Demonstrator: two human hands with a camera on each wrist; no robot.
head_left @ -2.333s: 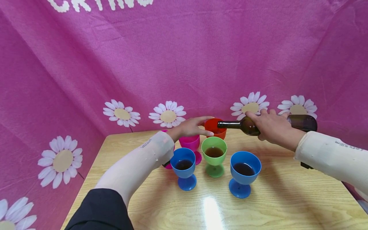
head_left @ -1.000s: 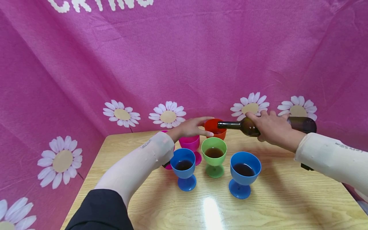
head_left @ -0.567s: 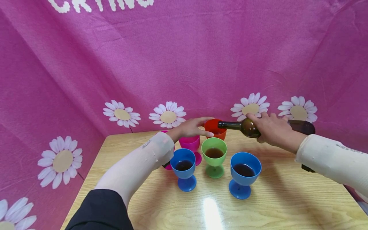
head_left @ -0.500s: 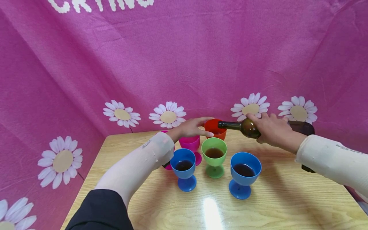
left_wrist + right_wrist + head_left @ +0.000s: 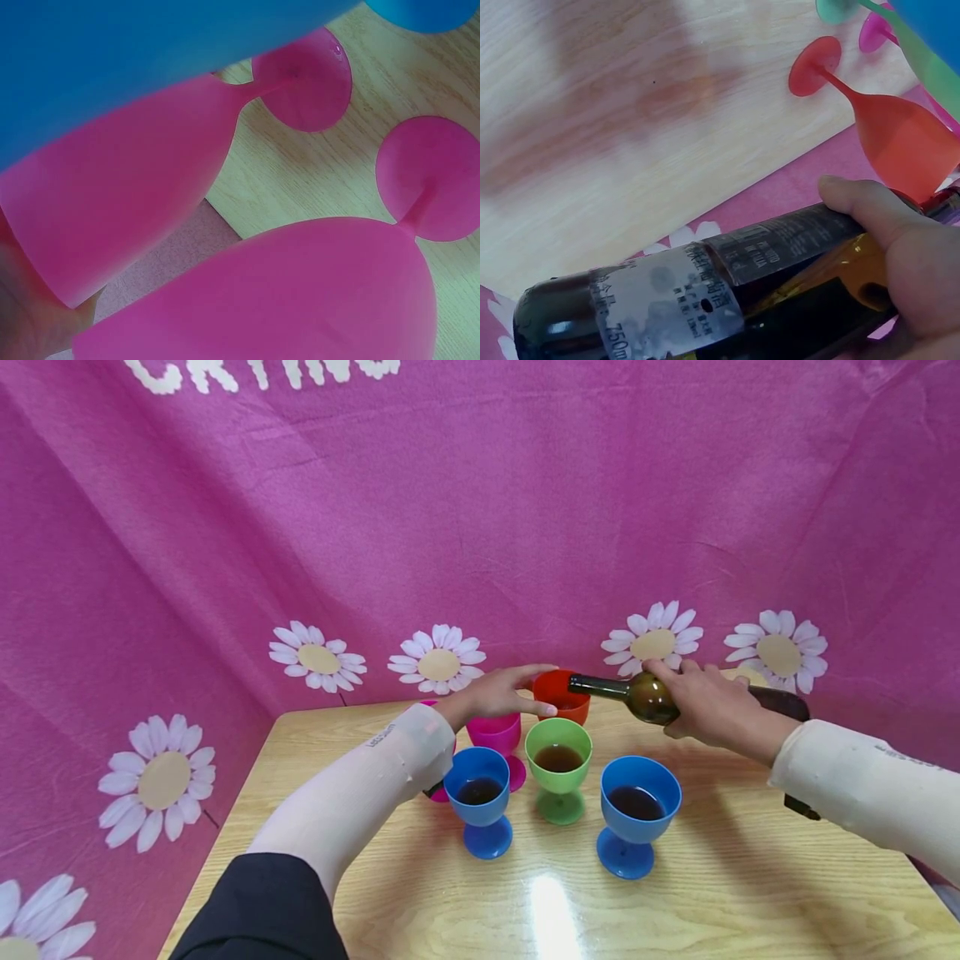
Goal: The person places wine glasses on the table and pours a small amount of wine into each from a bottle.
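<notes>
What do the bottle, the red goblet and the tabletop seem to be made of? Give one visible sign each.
Bottle: probably glossy glass, translucent brown with bright highlights.
Red goblet: likely smooth, low-gloss plastic, evenly coloured from bowl to foot.
Tabletop: shiny wood or wood-look laminate; grain and glare show.

I count six goblets on the single bench (image 5: pixel 420 906). Two are blue: a left blue goblet (image 5: pixel 480 812) and a right blue goblet (image 5: pixel 637 827). One is a green goblet (image 5: pixel 560 779), one a red goblet (image 5: pixel 572 715) by the far edge, and two are pink, one pink goblet (image 5: pixel 150 180) and another pink goblet (image 5: pixel 300 289). My feed shows one bottle (image 5: pixel 651 697), two pale sleeves (image 5: pixel 352 785), one dark sleeve (image 5: pixel 262 910), and at least six white flowers (image 5: pixel 317 657) on one backdrop (image 5: pixel 480 527).
</notes>
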